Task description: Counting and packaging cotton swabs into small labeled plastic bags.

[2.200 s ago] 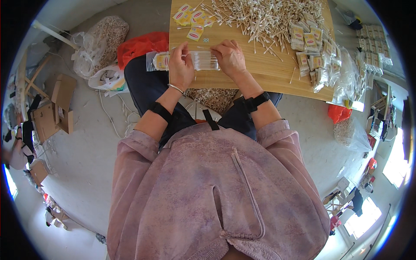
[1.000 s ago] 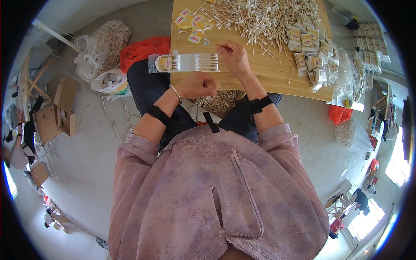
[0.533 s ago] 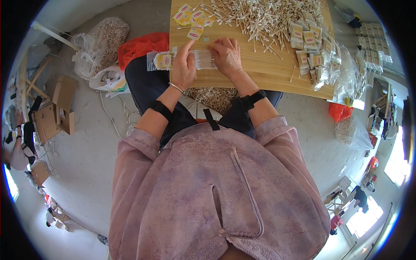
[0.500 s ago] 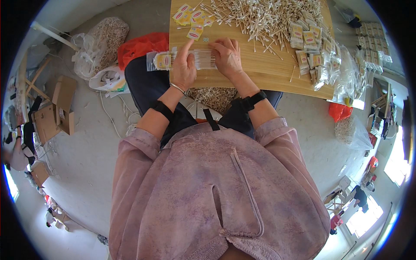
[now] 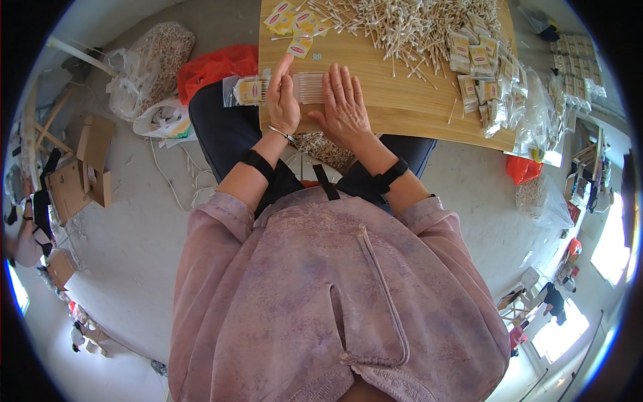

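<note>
On the near edge of the wooden table lies a clear plastic bag (image 5: 230, 92) with a yellow and white card (image 5: 249, 91) inside. A row of cotton swabs (image 5: 311, 88) lies side by side, with its sticks showing between my hands. My left hand (image 5: 284, 106) stands on its edge across the bag, fingers straight, hiding part of the row. My right hand (image 5: 343, 106) rests palm down with fingers stretched out at the row's right end, covering that end. Neither hand grips anything.
A heap of loose cotton swabs (image 5: 408, 27) spreads over the table's far side. Packed swab bags (image 5: 479, 60) are piled at the right. Several yellow cards (image 5: 299, 45) lie at the far left. A red bag (image 5: 218, 68) and a cardboard box (image 5: 98, 157) are off to the left.
My right hand's bent fingers have straightened and now lie flat at the row's end. My left hand stays beside the row. The view has shifted slightly.
</note>
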`<state>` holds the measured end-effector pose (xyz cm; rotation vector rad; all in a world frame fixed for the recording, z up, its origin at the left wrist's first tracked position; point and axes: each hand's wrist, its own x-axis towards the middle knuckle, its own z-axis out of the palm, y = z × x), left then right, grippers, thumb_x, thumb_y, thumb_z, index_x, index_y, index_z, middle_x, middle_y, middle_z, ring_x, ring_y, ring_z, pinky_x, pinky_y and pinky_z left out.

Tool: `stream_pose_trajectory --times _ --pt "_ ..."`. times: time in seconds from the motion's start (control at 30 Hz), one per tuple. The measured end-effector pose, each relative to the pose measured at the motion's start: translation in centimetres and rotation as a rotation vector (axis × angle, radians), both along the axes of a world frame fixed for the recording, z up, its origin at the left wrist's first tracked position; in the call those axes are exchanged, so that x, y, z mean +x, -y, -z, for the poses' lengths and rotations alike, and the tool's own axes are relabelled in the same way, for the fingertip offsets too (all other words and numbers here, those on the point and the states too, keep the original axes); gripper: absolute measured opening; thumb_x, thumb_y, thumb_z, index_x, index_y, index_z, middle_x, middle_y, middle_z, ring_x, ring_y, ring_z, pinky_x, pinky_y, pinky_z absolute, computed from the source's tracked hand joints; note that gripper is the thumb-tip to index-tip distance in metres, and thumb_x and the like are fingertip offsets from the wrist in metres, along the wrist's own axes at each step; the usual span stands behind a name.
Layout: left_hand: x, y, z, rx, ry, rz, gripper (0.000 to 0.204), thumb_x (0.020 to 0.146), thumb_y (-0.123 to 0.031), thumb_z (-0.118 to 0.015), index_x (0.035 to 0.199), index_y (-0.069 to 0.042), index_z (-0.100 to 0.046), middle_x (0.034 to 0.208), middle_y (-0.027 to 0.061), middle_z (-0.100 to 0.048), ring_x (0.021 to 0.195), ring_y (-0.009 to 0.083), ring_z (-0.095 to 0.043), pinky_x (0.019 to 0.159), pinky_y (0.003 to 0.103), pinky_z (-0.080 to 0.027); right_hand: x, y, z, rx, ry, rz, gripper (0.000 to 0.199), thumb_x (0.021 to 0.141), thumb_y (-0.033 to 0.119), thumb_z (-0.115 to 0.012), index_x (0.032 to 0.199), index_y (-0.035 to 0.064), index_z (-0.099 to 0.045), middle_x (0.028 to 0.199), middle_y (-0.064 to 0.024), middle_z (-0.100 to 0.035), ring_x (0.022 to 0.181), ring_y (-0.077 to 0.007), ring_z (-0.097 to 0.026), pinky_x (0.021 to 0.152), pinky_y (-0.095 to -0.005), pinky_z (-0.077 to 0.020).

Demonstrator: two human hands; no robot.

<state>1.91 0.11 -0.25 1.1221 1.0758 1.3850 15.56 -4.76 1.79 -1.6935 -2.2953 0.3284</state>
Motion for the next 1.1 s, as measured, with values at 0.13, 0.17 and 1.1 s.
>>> stream_pose_trajectory --times 0.13,0.17,1.1 --pt "-0.4 -0.1 -0.2 -0.082 0.223 0.031 0.043 0.1 -0.022 -0.038 0.134 0.004 -0.038 0.139 0.0182 -0.039 0.132 0.0255 -0.034 0.111 0.035 -0.024 0.8 1.2 -0.4 -0.023 0.096 -0.143 0.067 0.088 0.045 -0.049 0.141 0.0061 -0.032 0.151 -0.0129 -0.018 0.14 -0.0355 -0.01 0.113 -0.0492 -0.01" --pt "-0.5 -0.1 -0.3 -0.1 0.256 0.06 0.044 0.1 -0.021 -0.038 0.135 0.004 -0.036 0.141 0.0177 -0.037 0.134 0.0241 -0.031 0.112 0.033 -0.023 1.0 1.5 -0.4 -0.025 0.098 -0.143 0.067 0.088 0.045 -0.049 0.141 0.0061 -0.032 0.151 -0.0129 -0.018 0.14 -0.0355 -0.01 0.113 -0.0492 -0.01" --pt "0.2 -0.1 0.6 0.063 -0.047 0.014 0.043 0.1 -0.023 -0.034 0.131 0.006 -0.043 0.133 0.016 -0.047 0.126 0.0228 -0.042 0.107 0.034 -0.029 -0.5 -1.9 0.9 0.033 0.015 -0.045 0.079 0.09 0.049 -0.043 0.14 -0.0066 -0.02 0.148 -0.0244 -0.017 0.139 -0.0362 -0.014 0.113 -0.0442 -0.0125"
